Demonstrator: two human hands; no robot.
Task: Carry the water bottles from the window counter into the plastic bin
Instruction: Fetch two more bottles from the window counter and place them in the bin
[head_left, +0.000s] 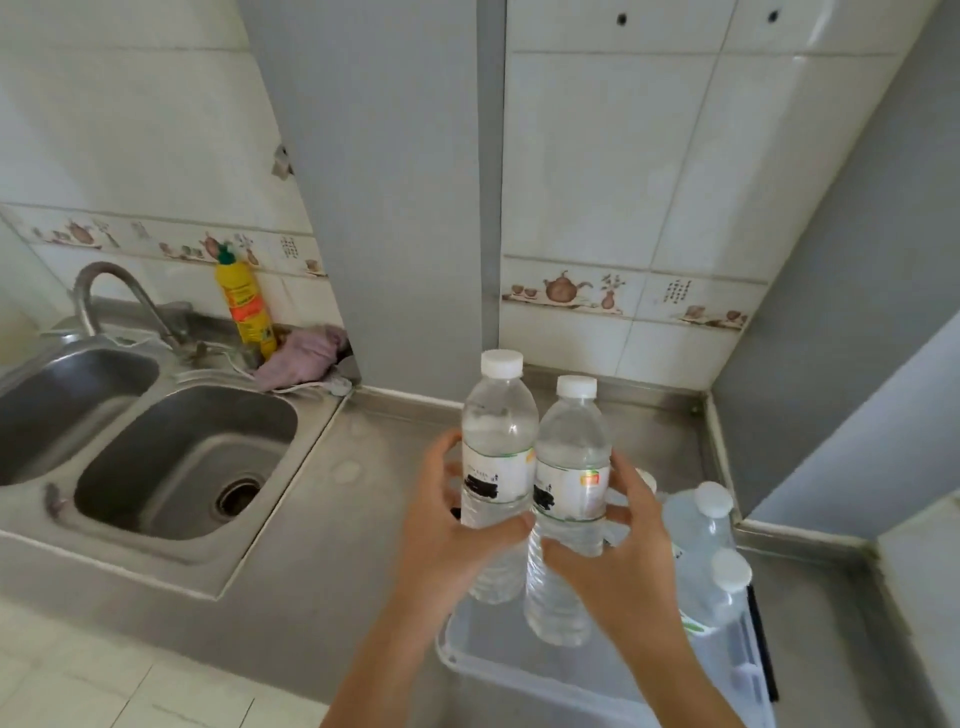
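While both raised, each hand (441, 540) grips a bottle (498, 457).

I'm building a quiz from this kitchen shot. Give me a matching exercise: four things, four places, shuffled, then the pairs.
Things:
1. yellow detergent bottle
2. pink cloth
3. left hand
4. drain

Places:
A. bottom of the sink basin
B. gripping a water bottle
C. standing by the wall behind the sink
D. crumpled right of the faucet

Pairs: 1-C, 2-D, 3-B, 4-A
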